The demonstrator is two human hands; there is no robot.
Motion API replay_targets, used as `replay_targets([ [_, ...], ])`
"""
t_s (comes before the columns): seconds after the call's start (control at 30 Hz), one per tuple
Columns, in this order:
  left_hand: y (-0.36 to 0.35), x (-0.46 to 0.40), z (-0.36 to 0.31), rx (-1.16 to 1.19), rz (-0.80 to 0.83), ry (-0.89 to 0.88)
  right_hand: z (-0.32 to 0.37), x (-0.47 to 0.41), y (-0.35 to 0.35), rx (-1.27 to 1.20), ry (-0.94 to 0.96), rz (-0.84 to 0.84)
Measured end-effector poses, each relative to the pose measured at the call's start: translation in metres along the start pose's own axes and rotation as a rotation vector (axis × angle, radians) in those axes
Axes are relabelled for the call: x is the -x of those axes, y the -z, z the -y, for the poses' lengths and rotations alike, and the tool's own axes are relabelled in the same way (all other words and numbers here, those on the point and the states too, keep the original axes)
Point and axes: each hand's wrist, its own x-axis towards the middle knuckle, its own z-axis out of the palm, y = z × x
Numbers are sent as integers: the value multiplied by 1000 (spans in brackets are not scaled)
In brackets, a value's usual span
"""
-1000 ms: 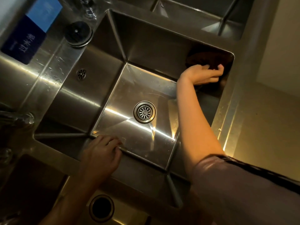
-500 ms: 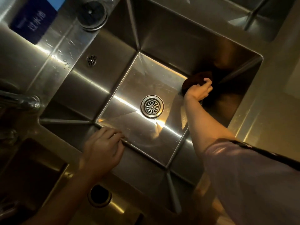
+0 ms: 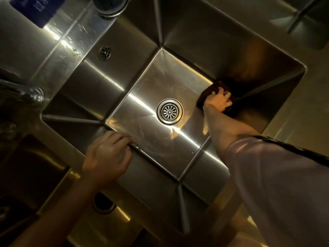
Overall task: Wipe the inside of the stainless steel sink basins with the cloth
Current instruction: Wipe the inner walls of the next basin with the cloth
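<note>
Moved down since a second ago: right hand [image 3: 218, 101] and cloth [image 3: 207, 96], from high on the far right wall of the basin [image 3: 178, 72] to the seam where that wall meets the floor, just right of the drain [image 3: 169, 111]. Left hand [image 3: 106, 155] unchanged in place, braced on the near rim, fingers [image 3: 122, 138] loosely curled over the edge and holding nothing. Right fingers spread and bent over the dark cloth, pressing it flat against the steel — gripping it rather than merely resting, as far as can be told. Cloth mostly hidden under the hand and lost in shadow on its far side. As for progress: seemingly midway through this one basin, with the right wall apparently covered and the floor only now reached at its right edge. Left to do, by the look of it — the broad floor around the drain, the left and near walls, and the corners. Streaks and fine scratches visible on the floor under the glare, though impossible to say whether residue or wear. More basins in view: one at the top right [image 3: 302, 18], one in the dark at the lower left [image 3: 26, 175], neither being touched now. Wiped or not, cannot tell. Overall, well short of finished.
</note>
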Motion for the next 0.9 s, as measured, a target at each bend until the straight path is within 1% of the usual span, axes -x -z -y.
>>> replay_targets([
  [0.2, 2, 1, 0, 29, 6, 21, -7, -6, -18, 40, 166, -43],
  [0.37, 1, 1, 2, 66, 51, 35, 35, -1, -40, -2, 304, -40],
  [0.6, -1, 1, 5, 41, 29, 48, 105, 10, -83, 37, 529, 51],
  [0.77, 0, 1, 3, 39, 1, 30, 161, 14, -104, 88, 731, 214],
  [0.83, 1, 1, 2, 36, -5, 30, 176, 16, -111, 111, 772, 259],
  [0.9, 2, 0, 2, 34, -10, 29, 179, 20, -114, 123, 770, 258],
])
